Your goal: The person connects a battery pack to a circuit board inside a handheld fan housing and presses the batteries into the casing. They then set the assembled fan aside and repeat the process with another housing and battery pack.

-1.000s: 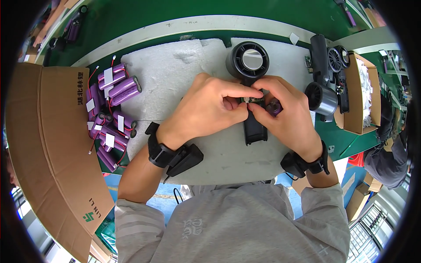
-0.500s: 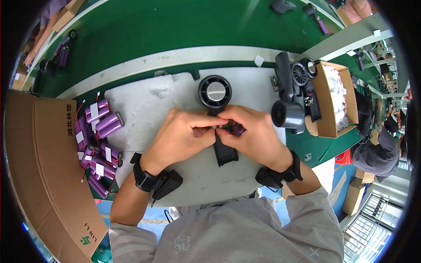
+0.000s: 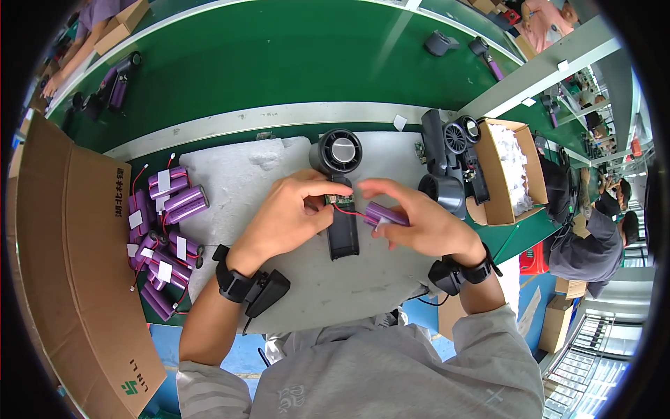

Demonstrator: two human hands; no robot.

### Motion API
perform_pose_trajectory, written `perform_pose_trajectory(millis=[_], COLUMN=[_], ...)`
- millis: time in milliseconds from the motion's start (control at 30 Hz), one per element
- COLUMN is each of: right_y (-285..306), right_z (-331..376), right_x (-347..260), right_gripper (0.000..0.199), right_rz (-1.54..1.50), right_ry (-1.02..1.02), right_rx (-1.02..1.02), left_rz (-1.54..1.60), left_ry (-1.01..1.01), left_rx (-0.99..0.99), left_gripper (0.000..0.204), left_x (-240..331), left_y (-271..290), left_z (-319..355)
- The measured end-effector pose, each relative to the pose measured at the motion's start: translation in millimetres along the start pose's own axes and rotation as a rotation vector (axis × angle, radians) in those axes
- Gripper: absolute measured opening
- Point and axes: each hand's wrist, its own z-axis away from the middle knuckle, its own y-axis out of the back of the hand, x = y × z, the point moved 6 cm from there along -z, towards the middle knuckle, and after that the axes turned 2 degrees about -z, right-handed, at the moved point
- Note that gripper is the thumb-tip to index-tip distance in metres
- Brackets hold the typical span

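**Onlooker 1:** Hands have come apart since half a second ago. Back then both were bunched over the top of the black handheld fan [image 3: 340, 202]; now the right hand [image 3: 426, 223] has pulled out to the side with a purple battery cell [image 3: 386, 213] pinched in its fingers.

**Onlooker 2:** Yep, and a thin red wire [image 3: 347, 207] runs from that cell back to the fan handle. What's the left hand [image 3: 289, 220] doing?

**Onlooker 1:** Curled around the upper handle, fingertips pressed just under the round fan head. The fan lies flat on the grey foam mat [image 3: 244, 174], head pointing away from the person.

**Onlooker 2:** More purple cells [image 3: 164, 230] are piled off the mat's left edge, next to the big cardboard box [image 3: 63, 244]. Loose black fan parts [image 3: 450, 157] sit to the right, beside a smaller carton [image 3: 513, 174].
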Motion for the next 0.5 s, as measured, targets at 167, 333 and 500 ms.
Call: perform_pose_trajectory(millis=[167,333,500], right_y=[7.2,9.5,126.0], right_z=[2.4,1.5,-123.0], right_x=[-6.8,-61.2,-112.5], right_gripper=[0.036,0.03,0.045], right_rz=[0.472,1.018,1.264], right_ry=[-0.048,0.244,0.209], right_rx=[0.135,0.304,0.425], left_rz=[0.035,-0.001,-0.003], left_ry=[0.02,-0.014,0.0], left_rx=[0.069,0.135,0.115], left_gripper=[0.036,0.032,0.032], left_x=[-1.0,-5.2,-2.6], left_y=[12.3,15.9,25.6], left_z=[1.0,2.2,-7.1])
